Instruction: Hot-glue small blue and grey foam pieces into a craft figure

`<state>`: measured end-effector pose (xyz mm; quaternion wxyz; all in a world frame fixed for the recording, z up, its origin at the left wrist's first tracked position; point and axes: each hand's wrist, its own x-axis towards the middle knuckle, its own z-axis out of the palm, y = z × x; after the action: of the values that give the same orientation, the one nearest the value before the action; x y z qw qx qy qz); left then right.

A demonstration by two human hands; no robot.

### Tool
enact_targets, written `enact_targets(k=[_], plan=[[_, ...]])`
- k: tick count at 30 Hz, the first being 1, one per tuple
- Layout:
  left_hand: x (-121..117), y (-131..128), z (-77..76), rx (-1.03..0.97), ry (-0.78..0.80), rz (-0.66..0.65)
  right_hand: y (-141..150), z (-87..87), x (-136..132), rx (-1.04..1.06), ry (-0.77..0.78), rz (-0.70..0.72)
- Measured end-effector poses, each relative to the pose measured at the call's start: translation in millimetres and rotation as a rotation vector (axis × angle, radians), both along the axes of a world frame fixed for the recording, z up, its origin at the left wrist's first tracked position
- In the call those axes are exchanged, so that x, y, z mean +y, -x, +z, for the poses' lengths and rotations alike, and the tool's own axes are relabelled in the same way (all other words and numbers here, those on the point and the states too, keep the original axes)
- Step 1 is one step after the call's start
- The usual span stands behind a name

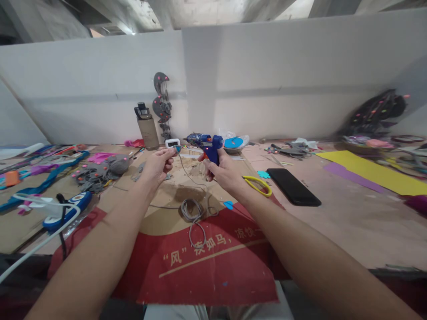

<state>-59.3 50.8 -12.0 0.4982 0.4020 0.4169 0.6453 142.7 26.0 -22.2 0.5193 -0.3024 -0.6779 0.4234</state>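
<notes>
a pale, worn table (353,231) runs up to a plain white partition (283,58), with bare concrete beams (207,11) overhead and light coming between them. on the near edge lies a sheet of cardboard (207,284), brown farther in and red toward the person, printed with chinese writing and hanging slightly over the edge.

above the cardboard, the right hand (222,166) is wrapped round the handle of a blue glue gun (213,144), its nozzle turned to the left. the left hand (160,162) pinches a small blue piece (178,149) in its fingertips, just beside the nozzle; a grey cord trails from there down to a loose coil (191,218) on the cardboard.

to the right are a yellow handle (267,190), a black phone (293,186) and a long yellow sheet (373,171) over a purple strip (353,176). to the left sit a blue power strip (82,203) and grey scraps (100,173) with pink dots. a bottle (148,132) stands upright near the partition, beside a grey ornament (162,106).
</notes>
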Motion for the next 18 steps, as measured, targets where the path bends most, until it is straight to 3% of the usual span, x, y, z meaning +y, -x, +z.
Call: enact_targets(k=[12, 18], plan=[[-4, -3, 3.9, 0.012, 0.004, -0.028, 2, -13.9, 7, -0.122, -0.036, -0.034], [-5, -5, 3.0, 0.052, -0.029, -0.040, 1, -12.2, 8, -0.192, -0.079, -0.064]])
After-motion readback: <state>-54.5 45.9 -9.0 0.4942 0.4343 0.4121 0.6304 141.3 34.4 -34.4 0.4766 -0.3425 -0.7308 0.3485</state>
